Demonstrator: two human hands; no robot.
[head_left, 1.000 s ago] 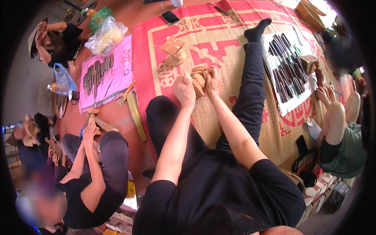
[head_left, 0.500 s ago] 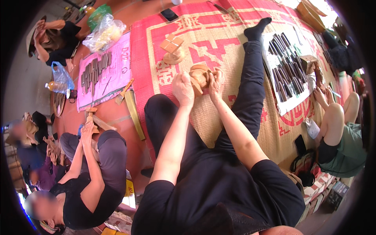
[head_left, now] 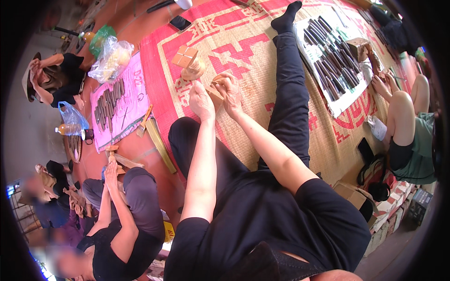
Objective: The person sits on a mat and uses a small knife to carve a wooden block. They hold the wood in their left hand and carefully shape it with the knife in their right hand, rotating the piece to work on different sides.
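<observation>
Between my hands is a carved piece of light brown wood [head_left: 214, 98], tilted and mostly covered by the fingers. My left hand [head_left: 202, 102] closes round its left side. On its other side my right hand [head_left: 229, 95] grips it with bent fingers. Just beyond them, a square wooden block [head_left: 185, 55] tied crosswise with a pale band sits by a rounded wooden piece [head_left: 194, 70] on the patterned mat. My left knee is bent and my right leg stretches out across the mat.
Many-handled carving tools [head_left: 335, 58] lie on a white cloth at the right; others [head_left: 110, 103] rest on a pink sheet [head_left: 136, 93] at the left. A wooden bar [head_left: 160, 145] lies along the mat [head_left: 253, 131]. A phone [head_left: 180, 23] is at the far edge. People sit on both sides.
The view has shifted. My hands have turned the carved wood, so less of its rounded top shows, and they now appear nearer the banded block.
</observation>
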